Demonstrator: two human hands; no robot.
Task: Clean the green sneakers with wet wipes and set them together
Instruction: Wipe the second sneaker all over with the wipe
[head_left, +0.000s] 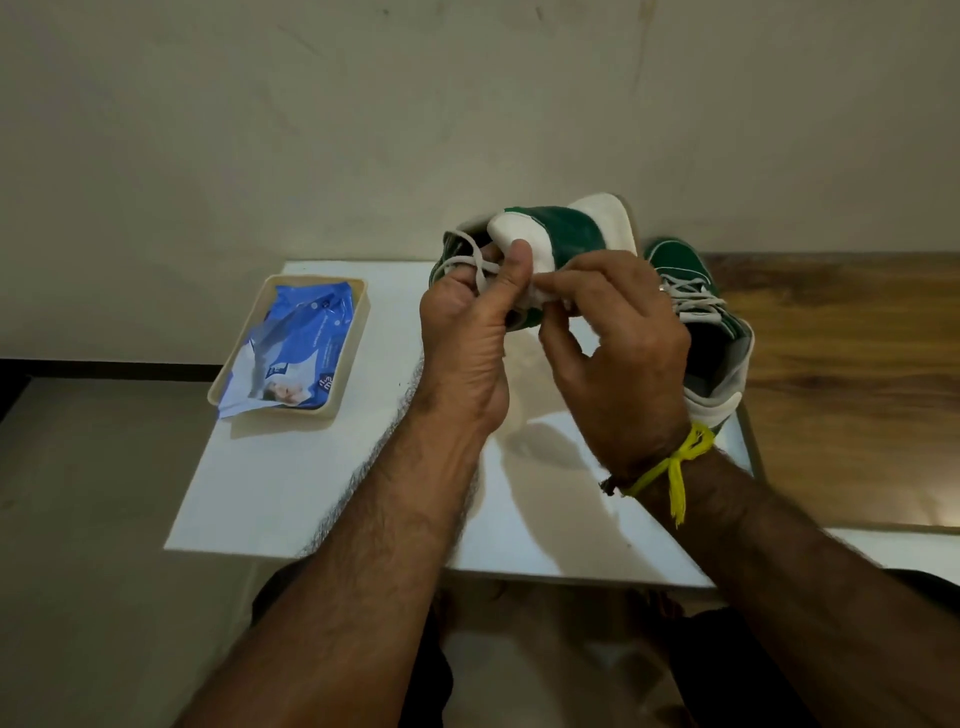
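Note:
One green and white sneaker (563, 231) is lifted above the white table (322, 467), tipped on its side. My left hand (472, 332) grips it at the laces and tongue, thumb on the white patch. Against the shoe's side, my right hand (618, 338) pinches a small white wet wipe (545, 299). The second green sneaker (711, 332) stands on the table at the right, toe pointing away, partly hidden behind my right hand.
A cream tray (358, 332) at the table's left holds a blue wet wipes pack (296, 353), flap open. A wooden surface (857, 374) adjoins the table on the right. A plain wall rises behind. My knees sit below the table's near edge.

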